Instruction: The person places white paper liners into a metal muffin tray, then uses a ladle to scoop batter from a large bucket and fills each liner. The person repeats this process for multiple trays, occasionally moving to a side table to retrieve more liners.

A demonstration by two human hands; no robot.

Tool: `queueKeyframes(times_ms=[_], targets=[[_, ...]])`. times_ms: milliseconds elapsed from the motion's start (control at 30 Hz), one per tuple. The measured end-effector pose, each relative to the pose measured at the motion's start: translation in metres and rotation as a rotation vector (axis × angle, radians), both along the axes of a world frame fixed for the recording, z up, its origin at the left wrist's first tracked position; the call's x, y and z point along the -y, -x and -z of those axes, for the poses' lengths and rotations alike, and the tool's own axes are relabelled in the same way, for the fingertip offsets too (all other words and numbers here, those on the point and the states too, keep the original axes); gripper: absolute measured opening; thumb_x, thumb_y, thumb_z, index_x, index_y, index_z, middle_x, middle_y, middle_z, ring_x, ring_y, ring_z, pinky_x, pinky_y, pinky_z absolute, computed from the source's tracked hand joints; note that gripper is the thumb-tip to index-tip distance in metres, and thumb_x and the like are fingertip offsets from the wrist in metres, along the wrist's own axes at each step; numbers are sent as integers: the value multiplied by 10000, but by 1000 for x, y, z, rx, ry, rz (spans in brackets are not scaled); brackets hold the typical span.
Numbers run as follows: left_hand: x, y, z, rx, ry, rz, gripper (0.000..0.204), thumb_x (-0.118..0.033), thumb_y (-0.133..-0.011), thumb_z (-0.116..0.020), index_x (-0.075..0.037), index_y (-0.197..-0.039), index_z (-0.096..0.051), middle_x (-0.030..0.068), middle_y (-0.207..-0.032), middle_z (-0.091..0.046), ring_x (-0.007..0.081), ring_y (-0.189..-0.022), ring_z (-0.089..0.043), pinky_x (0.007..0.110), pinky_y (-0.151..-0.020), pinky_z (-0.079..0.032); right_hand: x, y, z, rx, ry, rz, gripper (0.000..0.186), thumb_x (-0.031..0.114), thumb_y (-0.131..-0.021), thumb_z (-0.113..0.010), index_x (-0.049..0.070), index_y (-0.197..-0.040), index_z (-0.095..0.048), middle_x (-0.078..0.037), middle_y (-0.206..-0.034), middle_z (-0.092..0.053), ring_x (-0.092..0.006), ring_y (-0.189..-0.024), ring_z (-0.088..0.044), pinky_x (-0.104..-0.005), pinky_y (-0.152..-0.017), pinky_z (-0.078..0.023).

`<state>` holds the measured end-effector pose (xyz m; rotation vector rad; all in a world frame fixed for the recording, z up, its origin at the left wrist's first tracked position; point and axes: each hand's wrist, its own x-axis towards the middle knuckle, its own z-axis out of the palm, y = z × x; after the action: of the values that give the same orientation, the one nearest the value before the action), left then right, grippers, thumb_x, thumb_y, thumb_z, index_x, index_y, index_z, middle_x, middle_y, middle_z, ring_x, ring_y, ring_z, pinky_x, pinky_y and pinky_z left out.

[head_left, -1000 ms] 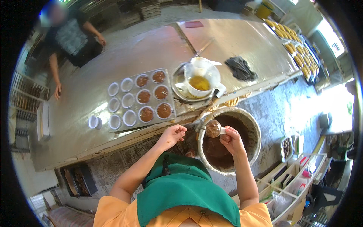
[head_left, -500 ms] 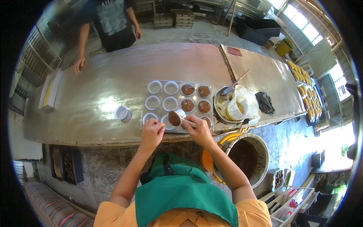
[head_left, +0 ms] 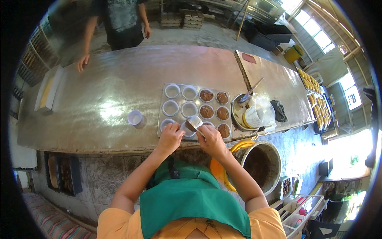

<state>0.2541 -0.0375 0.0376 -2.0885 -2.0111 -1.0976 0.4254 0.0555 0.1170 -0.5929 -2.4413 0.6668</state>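
Gripping the scoop (head_left: 195,122), my closed right hand (head_left: 213,140) holds it tilted over a near-row paper cup (head_left: 188,132) in the tray (head_left: 180,100). My left hand (head_left: 171,136) bunches just beside it; whether it pinches anything, I can't tell. Beyond the table (head_left: 87,119) stands a co-worker (head_left: 121,24).

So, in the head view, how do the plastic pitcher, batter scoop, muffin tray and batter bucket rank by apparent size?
Largest to smallest:
Muffin tray
Batter bucket
Plastic pitcher
Batter scoop, partly hand-covered
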Motion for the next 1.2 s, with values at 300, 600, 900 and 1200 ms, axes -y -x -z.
queueKeyframes(times_ms=[300,600,900,1200], targets=[[2,3,9,16,-4,19,140,-69,-769,-666,-95,-902,-631,55,-941,-544,261,-893,-523,393,-752,-417,12,1,-6,-21,-32,46,102,-13,-783,-625,5,-865,-567,-166,-768,-579,-362,-744,-580,-426,-656,-469],[2,4,9,-57,-17,46,141,-91,-766,-658,-109,-904,-636,33,-936,-531,224,-890,-521,369,-742,-414,19,-3,6,-92,-54,85,163,-26,-760,-651,1,-904,-578,-157,-791,-589,-353,-748,-580,-420,-665,-475],[6,8,3,-25,1,82,176,-62,-734,-692,-124,-889,-638,49,-938,-525,247,-875,-520,382,-743,-410,18,-5,26,-55,-6,158,133,13,-790,-633,3,-913,-586,-168,-804,-597,-344,-739,-586,-406,-654,-482],[-13,17,-3,253,-54,-21,175,-58,-720,-694,-102,-884,-653,87,-904,-542,284,-873,-529,404,-753,-419,5,-17,24,-672,1306,473,102,109,-869,-616,13,-900,-600,8,-657,-508,-51,-536,-418,-218,-473,-320]])
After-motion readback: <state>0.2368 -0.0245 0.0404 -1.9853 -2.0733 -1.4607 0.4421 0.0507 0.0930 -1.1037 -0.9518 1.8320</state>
